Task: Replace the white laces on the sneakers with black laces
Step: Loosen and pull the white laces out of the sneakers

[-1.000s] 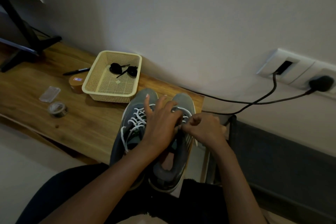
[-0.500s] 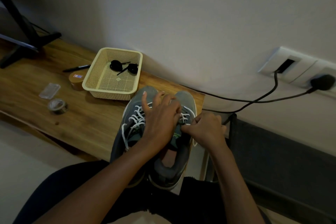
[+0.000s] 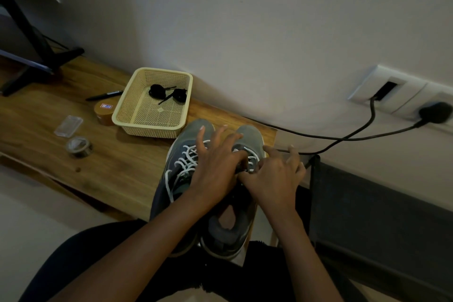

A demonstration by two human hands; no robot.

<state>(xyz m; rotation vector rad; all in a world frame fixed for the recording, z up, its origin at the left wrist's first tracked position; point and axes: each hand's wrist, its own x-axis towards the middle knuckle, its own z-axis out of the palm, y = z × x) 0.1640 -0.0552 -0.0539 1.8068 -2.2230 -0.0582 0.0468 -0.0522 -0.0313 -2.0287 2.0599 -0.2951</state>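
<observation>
My right hand [image 3: 274,179] uncurls from its pinch, probably regripping the white lace [image 3: 250,152]; left hand [image 3: 215,167] lies flat, steadying the sneakers [image 3: 193,131].

- Two grey sneakers [image 3: 192,130] lie side by side, toes on the table [image 3: 110,167], with white laces [image 3: 186,159] threaded.
- Left hand [image 3: 215,167] lies spread across both.
- Right hand [image 3: 274,179] touches the right sneaker's lacing; whether it pinches is unclear.
- Coiled black laces [image 3: 157,91] sit in a cream basket [image 3: 147,129].
</observation>
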